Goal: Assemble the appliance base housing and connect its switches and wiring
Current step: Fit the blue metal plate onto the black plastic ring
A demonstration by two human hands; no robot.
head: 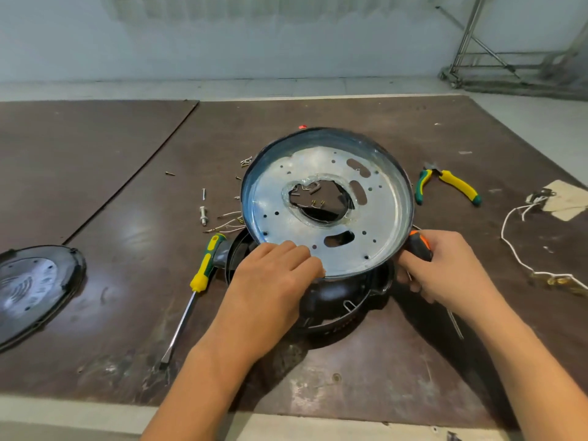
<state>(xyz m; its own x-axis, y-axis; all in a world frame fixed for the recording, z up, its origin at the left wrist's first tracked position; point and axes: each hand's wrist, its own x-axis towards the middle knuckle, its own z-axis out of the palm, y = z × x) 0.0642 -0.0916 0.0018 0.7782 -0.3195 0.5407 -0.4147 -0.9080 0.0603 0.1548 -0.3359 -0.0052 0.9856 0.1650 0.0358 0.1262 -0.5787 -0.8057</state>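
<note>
A round dark housing (394, 173) with a perforated silver metal base plate (276, 192) sits tilted on a black appliance body (337, 297) on the brown table. Metal clips and terminals show through the plate's central hole (318, 198). My left hand (270, 281) rests on the plate's near rim, fingers pressing down. My right hand (445, 265) grips an orange-and-black screwdriver (420, 246) against the housing's right edge; its shaft points down toward me.
A yellow-green flat screwdriver (199, 275) lies left of the housing. Loose screws and wire leads (222, 218) lie beyond it. Yellow-green pliers (451, 184) lie to the right, with a white wire (521, 253) and tags further right. A black cover plate (35, 288) lies far left.
</note>
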